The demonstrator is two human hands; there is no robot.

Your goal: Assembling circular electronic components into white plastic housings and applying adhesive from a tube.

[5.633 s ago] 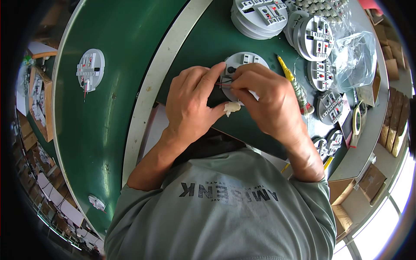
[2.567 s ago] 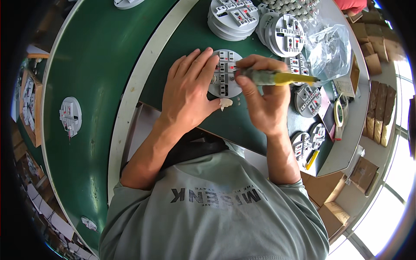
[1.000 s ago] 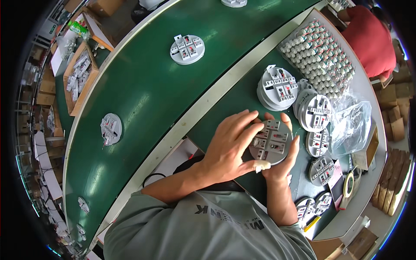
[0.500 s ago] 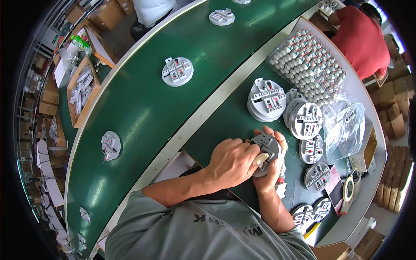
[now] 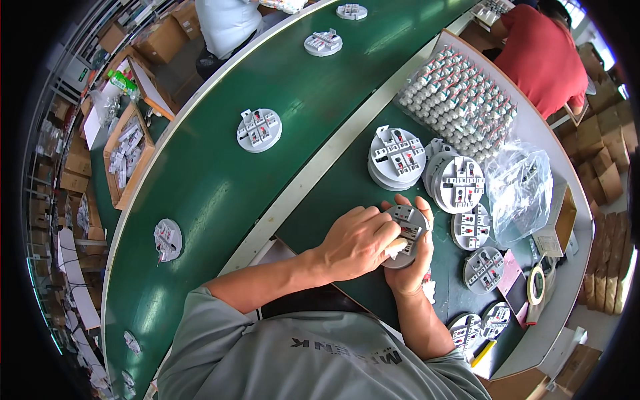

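Observation:
Just in front of my body I hold a round grey plastic disc (image 5: 405, 213) with raised blocks and small slots on its face. My right hand (image 5: 415, 270) grips it from the right side, thumb along the near rim and fingers around the far edge. Over its left part bends my left hand (image 5: 357, 245), with curled fingers pressed together at the face. A pale, wrap-like piece (image 5: 398, 247) shows at that hand's thumb. Whether its fingertips pinch a small part is hidden. Similar white discs stand in a stack (image 5: 397, 160) beyond my hands.
Right of the hands are more stacked discs (image 5: 459, 183), a clear plastic bag (image 5: 520, 193), a tape roll (image 5: 535, 285) and a yellow-handled tool (image 5: 483, 353). A tray of small round parts (image 5: 460, 100) lies behind. Several discs sit on the green belt (image 5: 200, 167). Another person (image 5: 543, 60) sits far right.
My view has shifted slightly, so the bench things appear farther left. Both hands stay on the disc, and the left thumb has moved slightly. Belt discs appear lower and farther left.

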